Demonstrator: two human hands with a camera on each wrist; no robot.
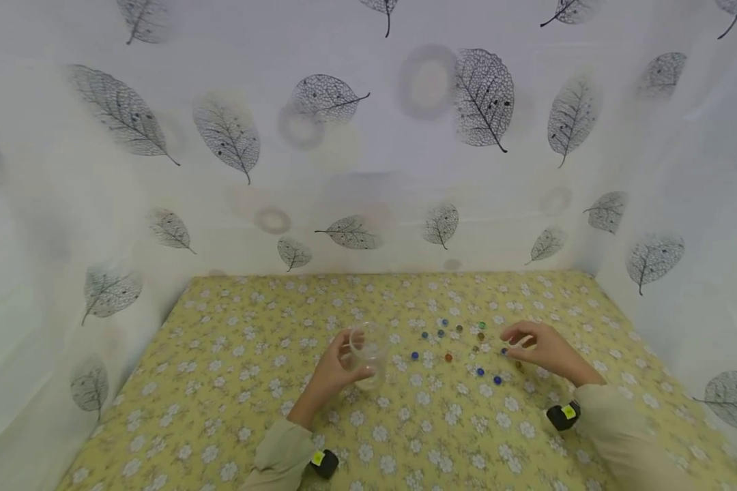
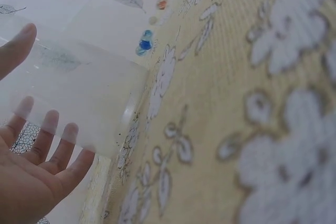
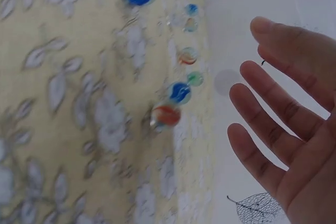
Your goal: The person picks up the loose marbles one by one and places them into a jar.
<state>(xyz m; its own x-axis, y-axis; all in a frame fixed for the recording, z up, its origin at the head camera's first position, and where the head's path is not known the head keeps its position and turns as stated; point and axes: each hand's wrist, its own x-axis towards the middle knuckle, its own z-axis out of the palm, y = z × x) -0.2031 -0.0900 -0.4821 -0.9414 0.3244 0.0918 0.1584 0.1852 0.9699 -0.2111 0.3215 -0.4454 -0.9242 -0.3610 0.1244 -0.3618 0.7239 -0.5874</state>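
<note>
My left hand (image 1: 330, 368) holds a clear, see-through cup (image 1: 371, 358) that stands upright on the cloth. In the left wrist view the thumb is on one side of the cup's wall (image 2: 100, 87) and the other fingers lie along the opposite side. To the right, my right hand (image 1: 546, 349) hovers over loose glass marbles with its fingers relaxed and nothing between them. Close under its fingertips is a dark blue marble (image 1: 504, 351). The right wrist view shows an orange-swirled marble (image 3: 166, 115) beside a blue-swirled marble (image 3: 179, 93), both apart from the fingers.
Several marbles lie scattered between the hands, among them a red marble (image 1: 448, 357), a green marble (image 1: 482, 325) and a blue marble (image 1: 415, 356). A yellow flowered cloth (image 1: 221, 382) covers the table. White leaf-printed curtains (image 1: 368, 177) enclose its back and sides.
</note>
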